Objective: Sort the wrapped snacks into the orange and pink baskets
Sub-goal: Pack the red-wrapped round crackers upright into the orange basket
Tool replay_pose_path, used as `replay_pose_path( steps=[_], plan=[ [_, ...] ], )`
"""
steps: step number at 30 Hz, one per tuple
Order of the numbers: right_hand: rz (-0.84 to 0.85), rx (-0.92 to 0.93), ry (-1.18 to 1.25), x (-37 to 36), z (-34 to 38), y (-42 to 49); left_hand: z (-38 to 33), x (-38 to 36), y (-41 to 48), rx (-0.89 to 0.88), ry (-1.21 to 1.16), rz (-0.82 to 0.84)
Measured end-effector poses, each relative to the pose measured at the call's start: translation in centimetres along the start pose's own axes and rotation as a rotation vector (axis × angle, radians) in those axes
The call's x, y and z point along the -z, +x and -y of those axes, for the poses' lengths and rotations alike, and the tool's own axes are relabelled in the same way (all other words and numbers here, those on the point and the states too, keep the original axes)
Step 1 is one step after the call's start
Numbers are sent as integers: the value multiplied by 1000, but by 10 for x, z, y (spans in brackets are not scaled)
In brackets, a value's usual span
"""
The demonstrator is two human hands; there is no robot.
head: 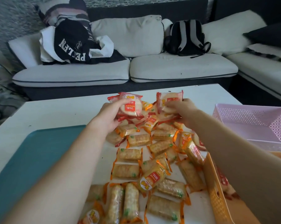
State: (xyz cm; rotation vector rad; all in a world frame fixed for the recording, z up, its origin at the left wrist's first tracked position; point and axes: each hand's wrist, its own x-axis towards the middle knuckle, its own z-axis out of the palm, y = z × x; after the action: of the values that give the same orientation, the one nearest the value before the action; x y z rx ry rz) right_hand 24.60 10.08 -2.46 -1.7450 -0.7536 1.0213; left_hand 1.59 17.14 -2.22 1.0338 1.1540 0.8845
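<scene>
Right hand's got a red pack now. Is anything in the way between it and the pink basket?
Nothing visible does. The right hand grips the red pack, and only bare table lies between it and the pink basket.

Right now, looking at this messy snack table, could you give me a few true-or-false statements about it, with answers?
1. The left hand and the right hand each grip a red-wrapped snack. True.
2. The pink basket is full of snacks. False: the part in view holds none.
3. The orange basket stands at the person's left. False: it is at the right, beside the right forearm.
4. A black backpack sits on the sofa. True.
</scene>
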Motion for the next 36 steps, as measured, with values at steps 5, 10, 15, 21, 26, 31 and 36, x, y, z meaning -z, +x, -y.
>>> replay_pose_path(
  steps=[5, 10, 15, 21, 26, 31, 36],
  plan=[
    [-2, -93, 342, 9, 1, -78, -5, -56, -77, -35, -167, 244],
    [-70, -54, 371, 65, -11, -146, 26, -132, -134, -175, -42, 421],
    [-280, -3, 241, 168, -36, -190, 46, -201, -183, -202, 48, 507],
    [-402, 15, -644, 210, -88, -208, 87, -218, -197, -362, 605, 110],
    [-308, 94, -740, 206, -90, -213, 118, -214, -209, -473, 671, 87],
    [-353, 261, -751, 200, -72, -221, 105, -203, -219, -535, 665, 162],
    [-251, 374, -891, 190, -66, -218, 106, -187, -219, -514, 830, 190]
  ],
)
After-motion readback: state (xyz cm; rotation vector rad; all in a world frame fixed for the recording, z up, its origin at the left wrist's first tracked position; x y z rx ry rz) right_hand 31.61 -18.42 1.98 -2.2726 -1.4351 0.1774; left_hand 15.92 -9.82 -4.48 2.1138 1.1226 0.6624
